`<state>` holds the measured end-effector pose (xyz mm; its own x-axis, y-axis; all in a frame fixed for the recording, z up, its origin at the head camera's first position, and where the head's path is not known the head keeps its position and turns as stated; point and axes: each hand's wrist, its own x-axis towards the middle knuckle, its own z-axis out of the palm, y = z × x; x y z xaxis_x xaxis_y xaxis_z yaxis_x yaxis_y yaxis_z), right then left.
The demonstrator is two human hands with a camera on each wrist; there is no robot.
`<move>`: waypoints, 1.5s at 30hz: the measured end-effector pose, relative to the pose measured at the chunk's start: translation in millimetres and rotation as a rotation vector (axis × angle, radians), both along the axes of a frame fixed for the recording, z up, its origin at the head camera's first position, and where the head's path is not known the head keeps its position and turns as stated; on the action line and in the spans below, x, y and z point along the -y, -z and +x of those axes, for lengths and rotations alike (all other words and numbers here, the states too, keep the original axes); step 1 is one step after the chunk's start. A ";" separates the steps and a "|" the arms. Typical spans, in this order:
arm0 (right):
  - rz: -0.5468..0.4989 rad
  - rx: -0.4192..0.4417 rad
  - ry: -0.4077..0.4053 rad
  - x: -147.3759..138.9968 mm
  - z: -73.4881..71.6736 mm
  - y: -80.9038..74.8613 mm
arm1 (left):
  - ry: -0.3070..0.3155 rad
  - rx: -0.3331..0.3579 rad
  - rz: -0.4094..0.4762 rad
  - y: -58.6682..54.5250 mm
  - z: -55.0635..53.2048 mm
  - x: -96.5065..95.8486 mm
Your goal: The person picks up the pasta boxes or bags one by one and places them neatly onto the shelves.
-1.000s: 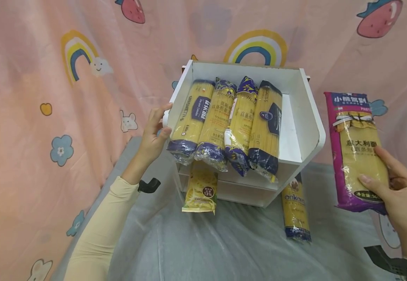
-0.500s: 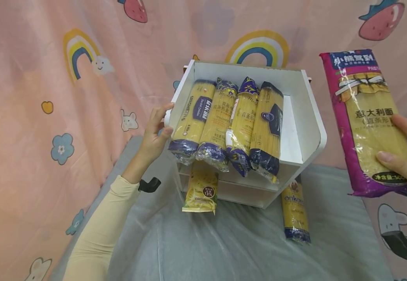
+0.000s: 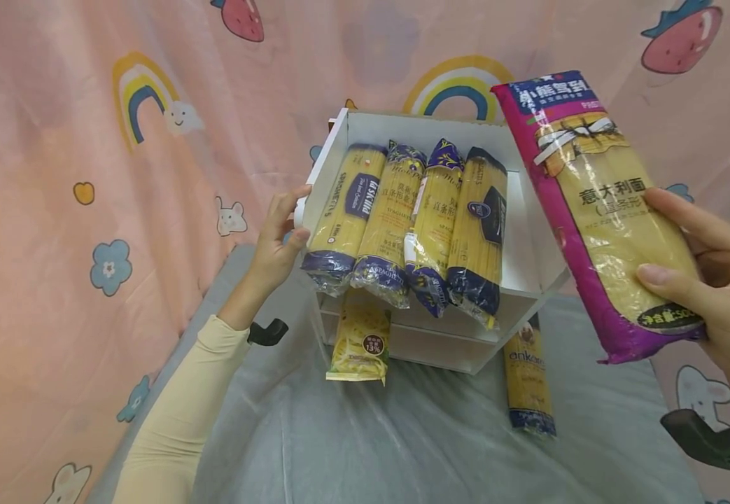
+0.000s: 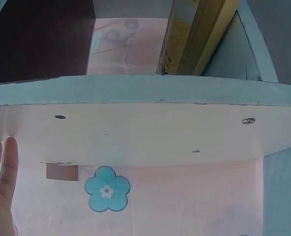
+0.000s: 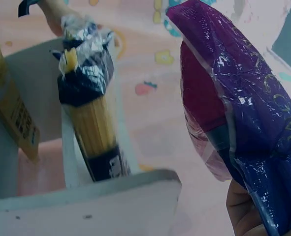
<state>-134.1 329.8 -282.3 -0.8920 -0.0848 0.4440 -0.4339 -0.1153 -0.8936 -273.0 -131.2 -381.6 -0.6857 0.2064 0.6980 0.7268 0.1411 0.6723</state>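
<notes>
My right hand (image 3: 724,294) grips a magenta-edged spaghetti packet (image 3: 616,217), thumb on its front, raised by the right side of a white shelf unit (image 3: 531,241). In the right wrist view the purple and blue back of that packet (image 5: 263,113) hides most of the hand. My left hand (image 3: 274,238) touches the unit's left side near the front corner; in the left wrist view its fingers (image 4: 8,167) lie straight against the panel. Several spaghetti packs, including a dark-labelled one (image 3: 476,231), lie side by side on the top shelf.
A yellow noodle packet (image 3: 360,343) sticks out of a lower compartment. On the grey cloth (image 3: 314,434), a blue-ended spaghetti pack (image 3: 528,381) lies beside the unit's right side. A pink patterned curtain (image 3: 264,105) hangs behind.
The right hand has lifted the spaghetti packet, then carried it left, close to the unit's right wall, which it now partly covers. The left hand stays in place.
</notes>
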 end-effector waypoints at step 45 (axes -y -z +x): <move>0.603 -0.060 -0.395 80.8 16.7 36.8 | 0.016 -0.011 -0.006 -0.1 -0.3 1.3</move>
